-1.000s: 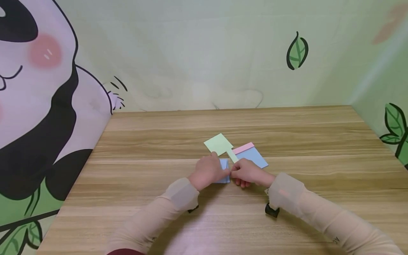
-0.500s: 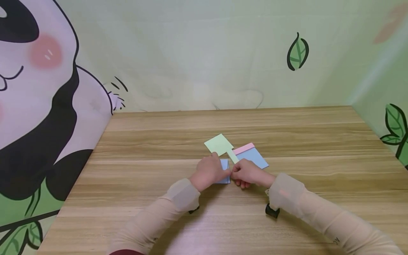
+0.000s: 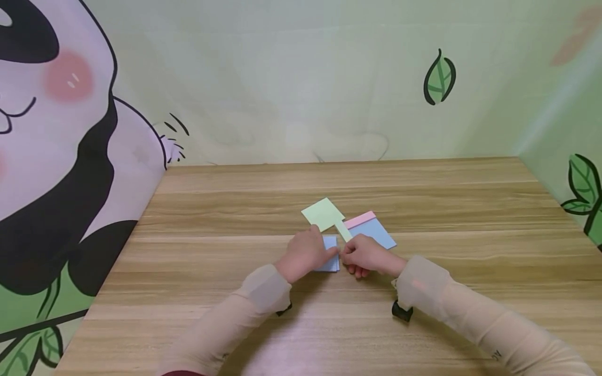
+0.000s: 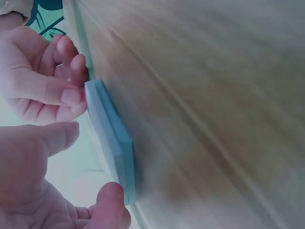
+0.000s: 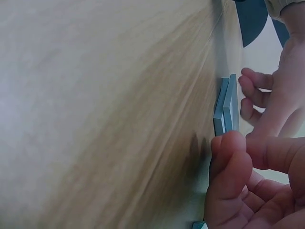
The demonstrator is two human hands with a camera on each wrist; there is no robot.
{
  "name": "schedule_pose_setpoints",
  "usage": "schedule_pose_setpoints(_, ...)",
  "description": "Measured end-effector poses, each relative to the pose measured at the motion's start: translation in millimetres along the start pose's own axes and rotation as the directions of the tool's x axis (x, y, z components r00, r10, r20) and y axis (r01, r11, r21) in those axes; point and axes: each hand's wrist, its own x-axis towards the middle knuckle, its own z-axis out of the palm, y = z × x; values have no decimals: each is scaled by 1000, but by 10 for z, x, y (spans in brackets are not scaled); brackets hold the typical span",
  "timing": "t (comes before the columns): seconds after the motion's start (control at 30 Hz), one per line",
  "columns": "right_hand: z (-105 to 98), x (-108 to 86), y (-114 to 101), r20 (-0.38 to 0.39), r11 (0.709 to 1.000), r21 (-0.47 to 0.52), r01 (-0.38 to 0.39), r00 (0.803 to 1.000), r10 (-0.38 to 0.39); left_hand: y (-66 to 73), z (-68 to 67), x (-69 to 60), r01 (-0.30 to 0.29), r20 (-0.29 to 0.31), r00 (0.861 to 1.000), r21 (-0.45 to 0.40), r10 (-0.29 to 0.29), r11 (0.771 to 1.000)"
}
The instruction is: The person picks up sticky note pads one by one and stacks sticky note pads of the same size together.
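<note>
In the head view my left hand [image 3: 305,251] lies over a small blue stack [image 3: 331,245], its thumb stretched toward the right edge. A fingertip touches one end of the blue stack [image 4: 109,129] in the left wrist view, where two slightly offset layers show. My right hand [image 3: 369,254] is beside the stack's right edge, fingers curled and thumb against the index finger; nothing shows between them. Just beyond that hand lie a pale green strip [image 3: 343,230] and a blue square [image 3: 373,232] with a pink band [image 3: 360,219]. The left hand hides part of the stack.
A pale green square [image 3: 323,213] lies behind the hands, its right corner at the strip's upper end. The wooden table [image 3: 235,198] runs back to a cloth backdrop [image 3: 282,78] printed with a panda and leaves.
My left hand has shifted slightly left, and its thumb has drawn back a little from the right hand. The stack's upper layer looks more evenly lined up. The right hand is nearly still.
</note>
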Motion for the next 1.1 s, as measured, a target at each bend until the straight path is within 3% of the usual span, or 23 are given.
schedule_pose_setpoints(0.1,1,5,8,-9,1000,3,-7,1000,7,-53,-29,-41,-26,-2,1000,-25,26,999)
schedule_pose_setpoints(0.27,7,24,-5,-60,999,49,-14,998,17,-199,-62,-148,-133,-17,991,-26,133,991)
schedule_pose_setpoints(0.5,37,62,-10,-144,986,166,-9,989,34,-363,-56,-278,-305,41,951,-15,305,952)
schedule_pose_setpoints(0.6,57,79,-8,-155,981,192,-16,987,46,-387,-40,-306,-331,66,941,0,331,943)
schedule_pose_setpoints(0.73,73,100,-8,-148,972,231,-30,987,66,-394,-20,-311,-333,86,940,21,330,943)
schedule_pose_setpoints(1.1,62,97,-35,-91,943,317,-103,986,138,-378,6,-312,-348,51,937,45,345,937)
